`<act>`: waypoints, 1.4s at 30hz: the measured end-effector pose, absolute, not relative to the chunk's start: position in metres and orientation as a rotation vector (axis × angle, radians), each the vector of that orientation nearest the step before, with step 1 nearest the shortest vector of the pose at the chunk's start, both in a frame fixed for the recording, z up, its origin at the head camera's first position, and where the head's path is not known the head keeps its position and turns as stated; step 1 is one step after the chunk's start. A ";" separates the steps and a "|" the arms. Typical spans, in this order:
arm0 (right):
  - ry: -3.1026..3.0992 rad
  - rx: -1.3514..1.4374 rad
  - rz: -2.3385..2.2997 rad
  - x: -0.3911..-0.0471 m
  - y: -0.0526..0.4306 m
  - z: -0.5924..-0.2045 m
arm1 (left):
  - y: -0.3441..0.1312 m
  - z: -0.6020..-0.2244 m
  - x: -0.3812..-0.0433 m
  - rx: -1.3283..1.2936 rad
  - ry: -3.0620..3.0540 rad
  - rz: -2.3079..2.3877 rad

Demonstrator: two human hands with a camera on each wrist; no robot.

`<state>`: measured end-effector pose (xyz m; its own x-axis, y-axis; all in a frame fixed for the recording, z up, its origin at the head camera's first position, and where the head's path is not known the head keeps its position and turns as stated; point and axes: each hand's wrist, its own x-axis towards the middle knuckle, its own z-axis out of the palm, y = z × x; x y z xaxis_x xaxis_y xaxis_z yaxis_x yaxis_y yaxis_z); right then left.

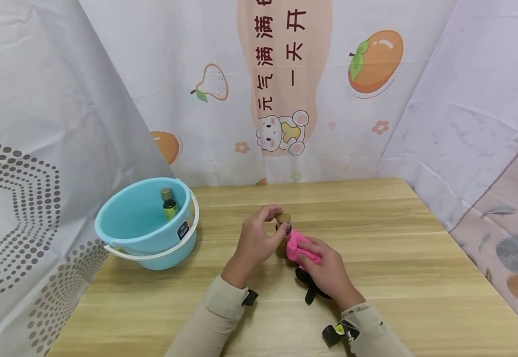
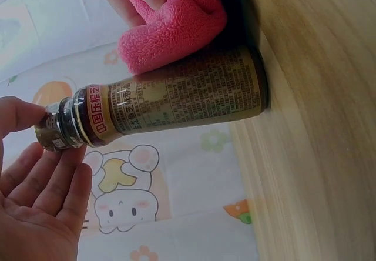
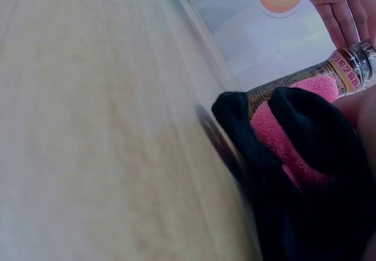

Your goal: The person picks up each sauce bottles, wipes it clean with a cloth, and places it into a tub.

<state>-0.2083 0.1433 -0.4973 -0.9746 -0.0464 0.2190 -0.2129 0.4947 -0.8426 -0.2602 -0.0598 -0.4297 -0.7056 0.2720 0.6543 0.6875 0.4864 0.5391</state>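
Observation:
A sesame oil bottle (image 2: 188, 90) with a gold cap and a brown label of Chinese print stands upright on the table. My left hand (image 1: 256, 238) pinches it at the cap, thumb on one side and fingers on the other. In my right hand (image 1: 327, 267) is a bunched pink cloth (image 2: 176, 32), pressed against the bottle's side. Black cloth (image 3: 329, 226) hangs below that hand, together with the pink one. From the head view, my left hand and the pink cloth hide most of the bottle.
A light blue bucket (image 1: 151, 243) with a white handle stands at the table's left. Inside it leans a small dark bottle (image 1: 169, 204) with a yellow-green label. Printed curtains (image 1: 214, 134) hang behind and beside the wooden table (image 1: 401, 238).

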 end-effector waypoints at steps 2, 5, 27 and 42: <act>-2.574 0.222 1.468 -0.208 0.144 -0.498 | -0.059 -0.430 -0.259 -0.781 -2.239 -1.112; -2.569 0.223 1.453 -0.209 0.144 -0.499 | -0.057 -0.432 -0.259 -0.750 -2.239 -1.068; -2.247 0.369 1.520 -0.206 0.143 -0.498 | -0.055 -0.432 -0.259 -0.713 -2.318 -0.999; -2.243 0.380 1.574 -0.206 0.143 -0.498 | -0.056 -0.430 -0.257 -0.731 -2.342 -1.031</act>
<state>-0.2062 0.1434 -0.4977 -0.8939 -0.0067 0.4482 -0.4237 0.3386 -0.8401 -0.2572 -0.0557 -0.4298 -0.7443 0.2774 0.6075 0.6353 0.5745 0.5161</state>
